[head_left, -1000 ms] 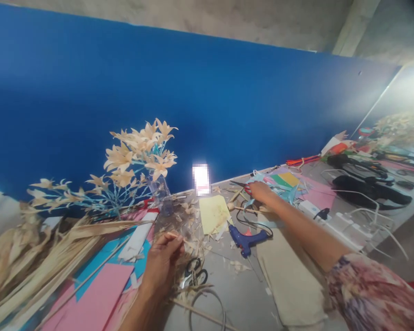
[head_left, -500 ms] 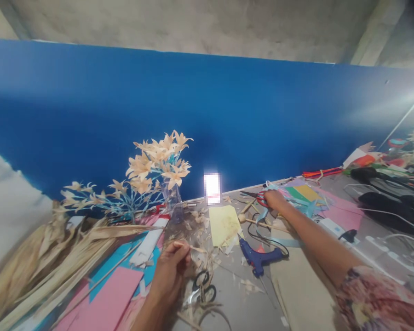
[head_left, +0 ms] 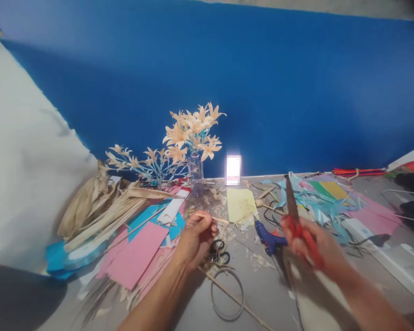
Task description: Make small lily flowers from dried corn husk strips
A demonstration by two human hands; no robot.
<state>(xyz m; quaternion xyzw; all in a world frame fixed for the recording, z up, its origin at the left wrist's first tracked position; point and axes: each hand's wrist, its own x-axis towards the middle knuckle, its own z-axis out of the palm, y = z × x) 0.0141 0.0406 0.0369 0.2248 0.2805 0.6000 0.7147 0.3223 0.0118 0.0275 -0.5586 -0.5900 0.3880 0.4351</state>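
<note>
My left hand [head_left: 198, 236] is closed in a pinch on a thin pale strip [head_left: 221, 220], which points right over the table. In my right hand [head_left: 310, 241] are red-handled scissors [head_left: 293, 202], held up with their dark blades pointing up and away. That hand is slightly blurred. A blue glue gun [head_left: 269, 238] lies just left of it. Beneath my left hand, black-handled scissors [head_left: 222, 253] lie among scraps. The yellow paper [head_left: 241, 205] rests beyond and between both hands.
Cream flowers [head_left: 193, 128] stand in a clear vase [head_left: 196, 177] by the blue wall. Dried husks [head_left: 89, 207] and pink sheets [head_left: 138, 255] lie left. A grey ring [head_left: 227, 317] is near the front, a white power strip [head_left: 382, 257] at right.
My right hand has come back from the far side of the table, lifting the red scissors. My left hand keeps its pinch on the strip. The view has tilted down and turned left.
</note>
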